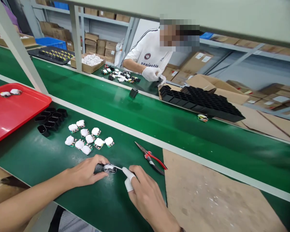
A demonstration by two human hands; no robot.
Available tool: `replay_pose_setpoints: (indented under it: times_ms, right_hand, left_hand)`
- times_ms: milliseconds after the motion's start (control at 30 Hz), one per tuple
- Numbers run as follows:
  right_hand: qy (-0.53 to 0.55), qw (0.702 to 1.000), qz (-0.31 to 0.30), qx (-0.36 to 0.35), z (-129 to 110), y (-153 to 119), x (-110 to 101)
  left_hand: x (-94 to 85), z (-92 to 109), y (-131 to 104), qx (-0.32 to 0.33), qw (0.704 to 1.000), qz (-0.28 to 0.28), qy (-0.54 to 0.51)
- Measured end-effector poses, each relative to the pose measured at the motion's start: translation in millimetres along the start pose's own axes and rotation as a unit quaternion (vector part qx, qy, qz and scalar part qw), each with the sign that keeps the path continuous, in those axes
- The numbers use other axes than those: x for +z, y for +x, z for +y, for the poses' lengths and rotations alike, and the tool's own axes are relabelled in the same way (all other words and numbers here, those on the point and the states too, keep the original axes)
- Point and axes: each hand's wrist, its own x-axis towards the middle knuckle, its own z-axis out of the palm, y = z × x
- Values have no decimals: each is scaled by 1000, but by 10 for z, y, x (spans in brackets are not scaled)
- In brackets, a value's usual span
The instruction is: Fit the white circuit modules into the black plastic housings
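Observation:
My left hand (pixel 90 170) is closed around a small black housing (pixel 110 168) that lies on its side, its open end facing right. White material and part of a board show inside the opening. My right hand (pixel 145 190), with white covers on two fingertips, pinches a thin metal tool (pixel 117 167) whose tip is at the rim of the housing. Beyond my left hand lie several small circuit boards topped with white lumps (pixel 86 149). Several empty black housings (pixel 53 120) stand together farther left.
Red-handled pliers (pixel 151 157) lie right of the boards, beside a brown board (pixel 215 193). A red tray (pixel 16 109) is at left. Across the green conveyor (pixel 116 104), a person in white gloves (pixel 151 73) works near rows of black housings (pixel 198 101).

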Motion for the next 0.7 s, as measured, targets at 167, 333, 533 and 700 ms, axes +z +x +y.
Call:
replay_pose_setpoints:
  times_ms: [167,333,533,700]
  right_hand:
    - [10,1000,-12,2,-6,42,16]
    - [10,1000,-20,-7,-30,109,-2]
    - [-2,1000,-16,-1,-12,96,-39]
    - [-4,1000,-25,3,-5,92,-39]
  left_hand:
    - [9,-17,0,-7,1000,2,-1]
    - [27,-48,-10,-25,1000,1,8]
    - [36,-62,-9,-15,1000,6,-1]
    - [21,-31,7,-9,1000,4,1]
